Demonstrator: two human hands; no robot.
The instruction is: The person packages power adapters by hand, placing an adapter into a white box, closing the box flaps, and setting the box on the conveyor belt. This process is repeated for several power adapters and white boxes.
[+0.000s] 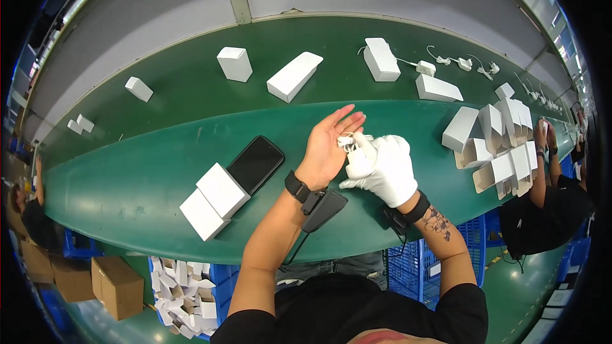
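Observation:
My bare left hand (328, 143) is held flat, palm turned toward my right hand, fingers straight and together. My right hand (382, 165) wears a white glove and grips a small white charger with its coiled white cable (349, 143), pressed against my left palm. Both hands hover above the green conveyor belt (159, 178). A black phone (255, 164) lies face up just left of my left wrist. Two closed white boxes (214, 200) sit side by side near the belt's front edge, left of the phone.
Further white boxes (294, 76) lie across the far belt, with loose white chargers and cables (462, 62) at the back right. A heap of open white cartons (500, 143) is at the right, beside another person's arm (542, 172). Blue crates (414, 267) and brown cardboard boxes (118, 286) stand below.

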